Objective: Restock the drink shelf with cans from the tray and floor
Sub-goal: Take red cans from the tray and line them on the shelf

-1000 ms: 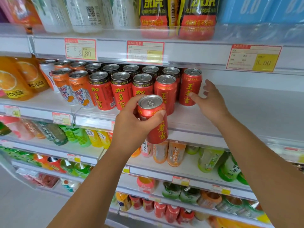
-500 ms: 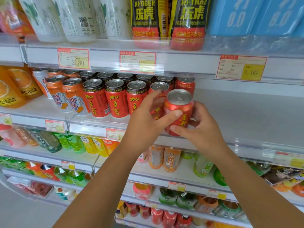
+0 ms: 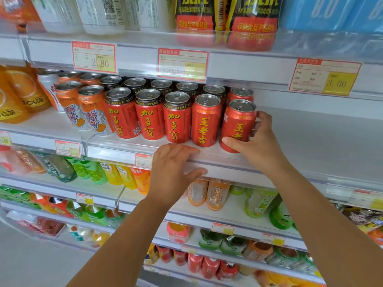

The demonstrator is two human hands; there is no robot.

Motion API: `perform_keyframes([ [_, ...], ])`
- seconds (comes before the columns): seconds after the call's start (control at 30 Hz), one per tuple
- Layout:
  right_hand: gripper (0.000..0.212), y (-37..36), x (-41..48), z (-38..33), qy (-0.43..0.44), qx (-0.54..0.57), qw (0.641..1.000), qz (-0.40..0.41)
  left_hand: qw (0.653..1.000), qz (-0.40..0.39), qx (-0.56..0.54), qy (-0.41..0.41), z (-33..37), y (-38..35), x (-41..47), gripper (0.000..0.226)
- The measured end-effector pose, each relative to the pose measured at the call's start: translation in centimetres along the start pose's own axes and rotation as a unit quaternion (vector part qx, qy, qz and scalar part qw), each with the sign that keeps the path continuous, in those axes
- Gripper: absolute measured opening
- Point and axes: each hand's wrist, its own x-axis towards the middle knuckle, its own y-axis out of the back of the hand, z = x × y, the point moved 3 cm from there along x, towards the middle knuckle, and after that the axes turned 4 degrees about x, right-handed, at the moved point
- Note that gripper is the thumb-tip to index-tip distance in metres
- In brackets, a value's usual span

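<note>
Can (image 3: 238,125) went from left hand (image 3: 172,170) to right hand (image 3: 259,146), which gripped it, apparently seated at the row's right end. Left hand lay slack on shelf (image 3: 310,141) lip. One more stocked.

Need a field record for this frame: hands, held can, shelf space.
right hand: grips rightmost red can, upright in the front row
left hand: holds nothing, fingers relaxed at the shelf front edge
neighbour can: red, close on the held can's left; contact unclear
shelf: bare to the right of the held can
tray, floor cans: not in view
</note>
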Motion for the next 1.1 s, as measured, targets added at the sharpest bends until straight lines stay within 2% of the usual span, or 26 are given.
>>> perform_keyframes([
  [0.2,0.072,0.3,0.2,0.4,0.007,-0.037,0.999,-0.013,1.0,0.021,-0.01,-0.015,-0.2,-0.3,-0.1,0.049],
  [0.37,0.076,0.1,0.5,0.5,-0.001,-0.061,0.998,-0.01,1.0,0.018,-0.018,-0.014,-0.2,-0.4,-0.2,0.048],
  [0.43,0.074,0.6,-0.6,0.3,0.019,-0.066,0.997,0.046,0.999,0.02,-0.036,-0.013,0.0,-0.1,-0.5,0.053],
  [0.5,0.053,1.1,-3.3,-0.8,0.106,-0.01,0.984,0.141,0.997,0.041,-0.069,-0.01,0.1,0.7,-1.4,0.058],
  [0.53,0.041,0.9,-5.0,-1.4,0.157,0.035,0.974,0.163,0.995,0.062,-0.076,-0.007,-0.1,1.4,-2.1,0.055],
  [0.57,0.035,0.2,-6.8,-1.5,0.195,0.069,0.966,0.153,0.994,0.081,-0.073,-0.001,-0.5,2.0,-3.2,0.049],
  [0.63,0.034,-2.5,-10.3,-1.0,0.212,0.088,0.972,0.053,0.995,0.077,-0.054,0.036,-2.4,2.7,-6.8,0.037],
  [0.7,0.029,-6.8,-13.2,1.2,0.13,0.065,0.985,-0.095,0.988,-0.004,-0.058,0.143,-5.9,2.1,-12.3,0.034],
  [0.77,0.023,-11.9,-16.0,4.9,0.015,0.009,0.967,-0.254,0.944,-0.115,-0.063,0.303,-9.5,1.2,-19.1,0.037],
  [0.83,0.023,-16.9,-18.4,9.2,-0.062,-0.043,0.925,-0.373,0.873,-0.223,-0.06,0.429,-12.3,0.5,-25.8,0.038],
  [0.93,0.024,-23.7,-21.8,16.3,-0.141,-0.131,0.854,-0.484,0.763,-0.364,-0.056,0.532,-14.7,-0.8,-35.8,0.039],
  [1.0,0.021,-27.2,-23.9,21.0,-0.182,-0.176,0.808,-0.532,0.699,-0.379,-0.082,0.601,-15.5,-2.0,-41.6,0.038],
  [1.1,0.024,-33.4,-27.4,29.2,-0.207,-0.247,0.751,-0.576,0.631,-0.374,-0.124,0.668,-16.9,-6.0,-49.7,0.021],
])
